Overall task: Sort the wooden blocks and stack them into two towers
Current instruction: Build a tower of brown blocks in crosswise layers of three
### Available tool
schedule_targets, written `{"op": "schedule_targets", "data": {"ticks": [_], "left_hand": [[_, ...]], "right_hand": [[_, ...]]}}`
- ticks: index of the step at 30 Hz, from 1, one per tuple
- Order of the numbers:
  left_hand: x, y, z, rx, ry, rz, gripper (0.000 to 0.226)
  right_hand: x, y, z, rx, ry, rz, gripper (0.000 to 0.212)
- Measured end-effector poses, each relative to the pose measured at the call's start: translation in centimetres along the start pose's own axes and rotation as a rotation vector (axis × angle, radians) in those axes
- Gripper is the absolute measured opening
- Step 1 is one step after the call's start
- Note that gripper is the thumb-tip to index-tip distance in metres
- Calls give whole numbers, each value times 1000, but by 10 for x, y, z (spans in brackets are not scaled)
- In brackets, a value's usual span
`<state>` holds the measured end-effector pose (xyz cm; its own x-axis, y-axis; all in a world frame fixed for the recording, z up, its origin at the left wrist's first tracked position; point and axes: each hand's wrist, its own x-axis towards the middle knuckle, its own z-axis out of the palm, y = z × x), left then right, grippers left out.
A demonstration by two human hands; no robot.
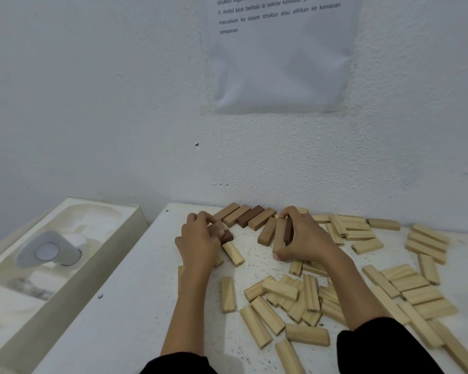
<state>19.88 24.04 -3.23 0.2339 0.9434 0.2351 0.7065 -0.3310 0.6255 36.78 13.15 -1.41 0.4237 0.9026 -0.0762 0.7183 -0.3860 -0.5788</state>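
Covering much of the near and right part of the white tabletop (135, 306), a loose scatter of pale blocks (280, 289) is seen, and a short row of brown blocks (245, 215) is laid side by side at the far edge by the wall. The left hand (200, 240) is curled round a dark brown block (226, 237) left of that row, while the right hand (305, 236) is clamped, thumb near and fingers far, on a tan block (279, 234) and a darker one beside it.
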Motion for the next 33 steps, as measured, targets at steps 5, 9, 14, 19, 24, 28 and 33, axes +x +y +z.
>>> {"op": "schedule_targets", "data": {"ticks": [5,9,14,19,24,28,33], "left_hand": [[-6,10,-6,-110,107,51,18],[-9,23,-8,-181,50,135,19],[-30,54,-22,-234,-37,240,20],[-63,58,-37,-379,-167,295,28],[-112,46,-51,-411,-357,295,26],[-149,25,-66,-398,-427,285,22],[-184,-1,-76,-368,-507,259,20]], "right_hand": [[-5,-3,-1,8,31,-47,76],[-15,-5,-1,53,94,-89,77],[-51,-1,11,181,336,-149,76],[-113,4,38,289,632,-272,74],[-168,5,54,181,722,-268,73],[-202,5,64,76,722,-207,74],[-238,7,68,-13,687,-121,75]]}}
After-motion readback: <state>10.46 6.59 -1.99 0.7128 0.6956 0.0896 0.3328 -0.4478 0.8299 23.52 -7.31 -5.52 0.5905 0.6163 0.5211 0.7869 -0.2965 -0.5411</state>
